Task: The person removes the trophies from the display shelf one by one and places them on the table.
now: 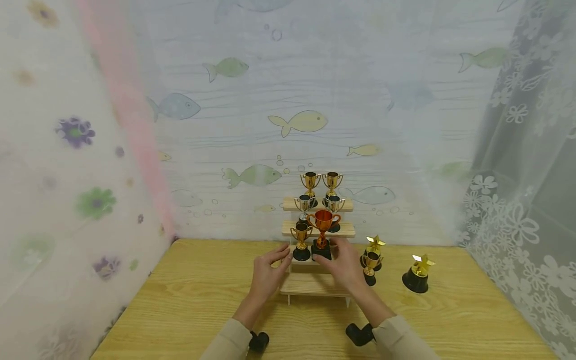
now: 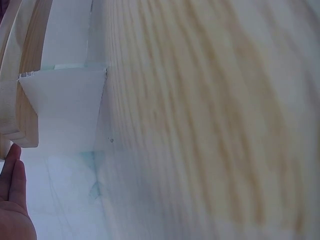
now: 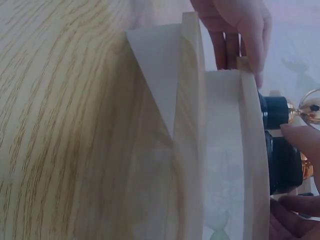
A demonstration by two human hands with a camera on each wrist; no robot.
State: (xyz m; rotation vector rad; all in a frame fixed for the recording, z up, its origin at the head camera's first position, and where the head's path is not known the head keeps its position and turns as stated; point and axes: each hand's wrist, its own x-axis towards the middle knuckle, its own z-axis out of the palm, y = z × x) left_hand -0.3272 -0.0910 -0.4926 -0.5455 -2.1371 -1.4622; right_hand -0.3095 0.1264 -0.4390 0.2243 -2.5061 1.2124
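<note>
My right hand (image 1: 346, 262) pinches the black base of an orange-red trophy cup (image 1: 323, 222), which stands on the third board down of a tiered wooden display stand (image 1: 310, 284). Beside it on that board is a smaller gold trophy cup (image 1: 302, 235). The left hand (image 1: 269, 270) holds the left end of the same board; in the right wrist view its thumb lies over the board's end and its fingers below. Two silver cups (image 1: 304, 202) occupy the board above, partly hidden by the front cups. Two gold cups (image 1: 332, 181) are on the top board.
Right of the stand, a small gold cup (image 1: 371, 264) stands before a gold star trophy (image 1: 375, 245). Farther right is another star trophy (image 1: 416, 280) on a black base. Fish-patterned curtain (image 1: 252, 125) hangs behind the wooden table (image 1: 198, 290). Black wrist devices (image 1: 360, 334) show by the sleeves.
</note>
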